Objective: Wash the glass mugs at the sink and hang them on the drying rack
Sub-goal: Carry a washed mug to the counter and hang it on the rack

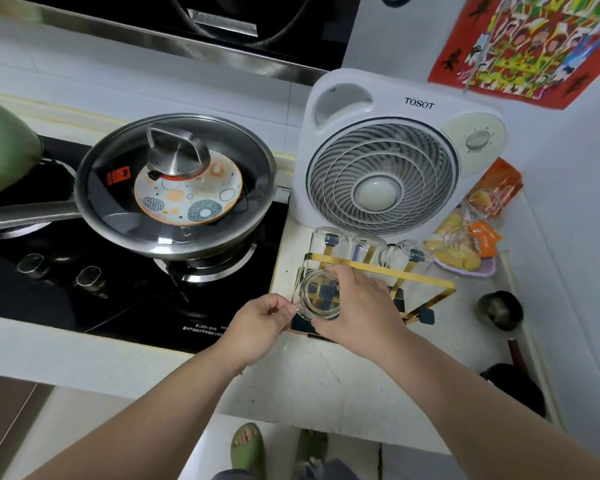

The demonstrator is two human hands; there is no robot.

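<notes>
A clear glass mug [318, 295] was held over the near-left corner of the gold drying rack [426, 279], just below the centre of the frame, on the pale bench [326, 375]. The right hand [361, 306] was closed round its body; the left hand [257, 325] pinched what seemed to be its handle. The mug was judged rigid, breakable and probably slippery if wet, best taken by handle and wall together. Other mugs [329, 242] were hung behind.
</notes>
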